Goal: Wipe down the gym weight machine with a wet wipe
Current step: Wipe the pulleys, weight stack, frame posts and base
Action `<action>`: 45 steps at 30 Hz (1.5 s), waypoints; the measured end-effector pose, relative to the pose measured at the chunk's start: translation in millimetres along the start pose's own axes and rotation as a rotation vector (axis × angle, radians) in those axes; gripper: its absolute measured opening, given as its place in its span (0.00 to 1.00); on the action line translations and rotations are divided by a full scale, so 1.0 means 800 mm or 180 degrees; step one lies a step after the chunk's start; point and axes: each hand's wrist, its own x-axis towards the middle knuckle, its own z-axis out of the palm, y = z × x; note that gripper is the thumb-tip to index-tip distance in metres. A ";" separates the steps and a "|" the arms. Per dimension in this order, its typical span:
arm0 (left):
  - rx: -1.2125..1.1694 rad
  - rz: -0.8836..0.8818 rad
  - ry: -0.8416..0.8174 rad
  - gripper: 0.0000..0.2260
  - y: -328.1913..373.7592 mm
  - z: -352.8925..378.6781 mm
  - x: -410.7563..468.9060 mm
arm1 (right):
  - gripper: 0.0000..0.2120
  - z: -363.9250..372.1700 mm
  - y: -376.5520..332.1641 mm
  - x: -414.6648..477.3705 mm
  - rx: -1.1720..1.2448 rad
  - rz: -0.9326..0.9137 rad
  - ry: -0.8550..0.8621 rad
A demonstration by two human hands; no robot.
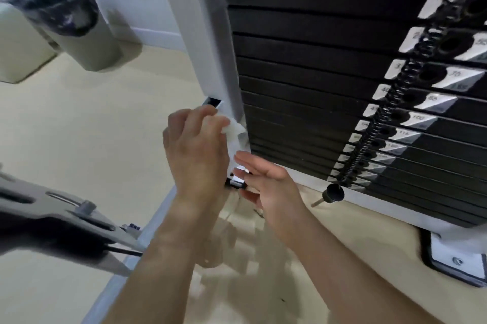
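Fingers [210,119] of the left hand [196,149] curl around the wet wipe [234,129], pressing it to the white upright post [210,47] at frame centre. Right hand [266,184], just below, has straight, slightly spread fingers. Black weight stack [316,60] fills the right; a lined bin [87,41] stands upper left on the beige floor [92,139].

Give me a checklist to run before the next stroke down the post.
1. Wipe gripped: ok, the left hand pinches it.
2. Wipe on the post: ok, it sits against the post's lower end.
3. Right hand out of the stroke's path: not ok, its straight fingers are at the post's base, just below the wipe.
4. Pin out of the way: ok, it is loose at the foot of the stack, apart from both hands.
5. Wipe wet enough: cannot tell.
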 end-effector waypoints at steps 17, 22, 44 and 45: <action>0.0813 -0.0012 -0.0733 0.05 -0.012 0.021 0.026 | 0.43 0.045 -0.019 0.068 -0.1066 -0.0505 -0.0210; 0.0384 -0.0215 -0.0838 0.07 -0.014 -0.009 0.028 | 0.44 0.058 -0.001 0.079 -0.1504 -0.0538 -0.0001; 0.0807 -0.0130 -0.1916 0.26 -0.014 -0.058 -0.020 | 0.23 0.077 0.009 0.071 -0.0264 -0.0405 0.0497; 0.0691 -0.0239 -0.2033 0.27 -0.015 -0.064 -0.033 | 0.19 0.081 0.007 0.072 -0.0168 -0.0384 0.0651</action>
